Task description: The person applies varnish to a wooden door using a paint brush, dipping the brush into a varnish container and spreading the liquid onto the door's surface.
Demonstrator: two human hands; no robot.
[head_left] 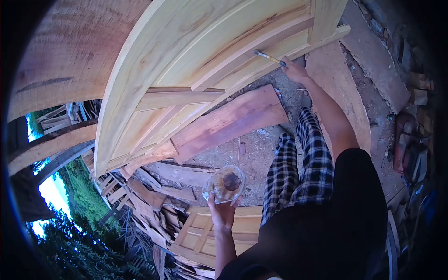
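Pale wood everywhere, mostly one big panelled door (pixel 186 70) standing on its edge, with a reddish plank (pixel 228 123) lying on the ground just below it. Right hand (pixel 295 71) is closed around the handle of a thin brush (pixel 269 57), bristle end touching the door's lower rail near its corner. Left hand (pixel 223 210) is cupped under a clear glass bowl (pixel 224 185), fingers wrapped up around its base, with something dark brown sitting in the bottom. That bowl is held out over the dirt floor (pixel 254 156), well apart from the brush. Another panelled door (pixel 198 235) lies flat right under the bowl hand, next to a pile of offcuts (pixel 140 200).
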